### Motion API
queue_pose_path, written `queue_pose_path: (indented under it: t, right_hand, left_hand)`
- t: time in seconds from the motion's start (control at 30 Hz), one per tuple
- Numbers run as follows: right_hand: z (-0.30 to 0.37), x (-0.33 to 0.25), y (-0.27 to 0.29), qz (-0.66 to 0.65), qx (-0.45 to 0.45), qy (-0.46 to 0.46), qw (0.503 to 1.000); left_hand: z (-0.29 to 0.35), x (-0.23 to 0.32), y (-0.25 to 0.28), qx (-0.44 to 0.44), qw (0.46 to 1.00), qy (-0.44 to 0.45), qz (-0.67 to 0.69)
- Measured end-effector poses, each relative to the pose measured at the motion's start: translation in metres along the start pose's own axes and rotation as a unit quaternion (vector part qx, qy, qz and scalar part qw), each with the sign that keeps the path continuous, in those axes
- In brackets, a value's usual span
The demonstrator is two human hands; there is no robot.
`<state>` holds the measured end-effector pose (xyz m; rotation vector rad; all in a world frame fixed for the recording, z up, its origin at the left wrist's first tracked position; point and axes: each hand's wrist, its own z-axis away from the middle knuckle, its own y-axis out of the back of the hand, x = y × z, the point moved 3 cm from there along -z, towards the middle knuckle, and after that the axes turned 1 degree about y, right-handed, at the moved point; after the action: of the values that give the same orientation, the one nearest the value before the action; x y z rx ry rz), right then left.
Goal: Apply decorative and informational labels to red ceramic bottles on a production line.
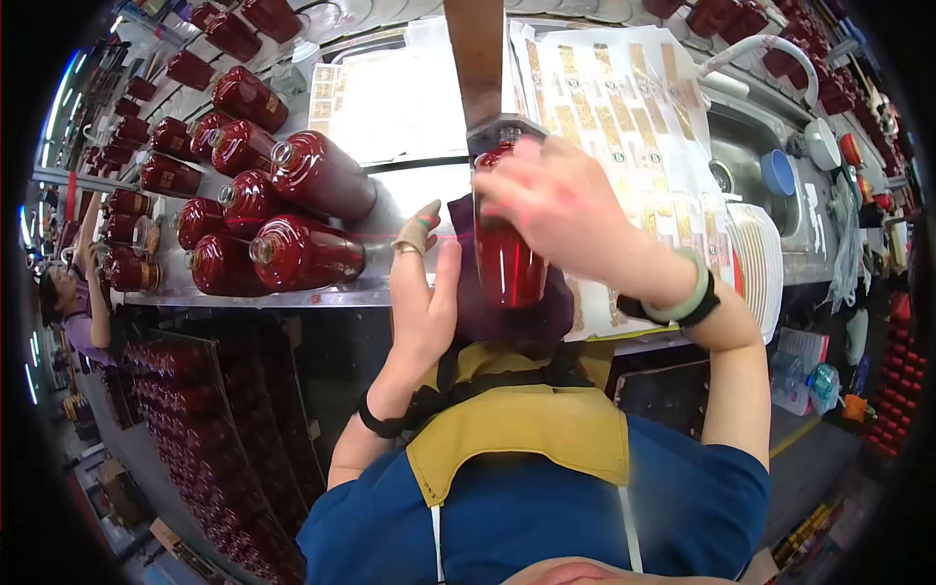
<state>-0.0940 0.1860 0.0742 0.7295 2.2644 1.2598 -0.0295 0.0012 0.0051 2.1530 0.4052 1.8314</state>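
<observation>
A red glass bottle lies on a dark purple cloth in front of me, its neck toward a metal bracket at the far end. Across the bottle's upper part reaches my right hand, fingers bent and blurred, so their grip cannot be made out. A green bangle and a black band circle that wrist. To the left of the bottle my left hand is raised and open, thumb apart from the fingers and a beige wrap on one finger. It holds nothing.
Several red bottles crowd the metal table at left. Sheets of gold labels lie right of a brown upright post. Beyond them are a sink, a blue cup and a white stack. Another person works far left.
</observation>
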Motion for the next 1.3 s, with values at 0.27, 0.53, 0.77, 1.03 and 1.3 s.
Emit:
queue_pose_path:
  t: [0.27,0.53,0.77,1.03,1.3]
  right_hand:
    - [-0.02,0.014,0.063,-0.006,0.189,-0.081,0.978]
    - [0.018,-0.007,0.089,-0.071,0.303,-0.122,0.943]
    - [0.024,0.023,0.093,-0.079,0.359,-0.133,0.92]
    - [0.055,0.026,0.04,0.021,0.242,-0.242,0.939]
    - [0.09,0.008,0.017,0.009,0.229,-0.375,0.898]
  left_hand:
    - [-0.045,0.016,-0.021,-0.092,0.983,0.153,0.052]
    - [-0.057,0.014,-0.056,-0.196,0.892,0.209,0.351]
    - [0.005,0.13,0.156,0.036,0.953,-0.03,0.3]
    - [-0.027,0.049,0.402,0.526,0.816,-0.235,0.039]
    - [-0.118,-0.179,0.473,0.597,0.791,-0.077,-0.111]
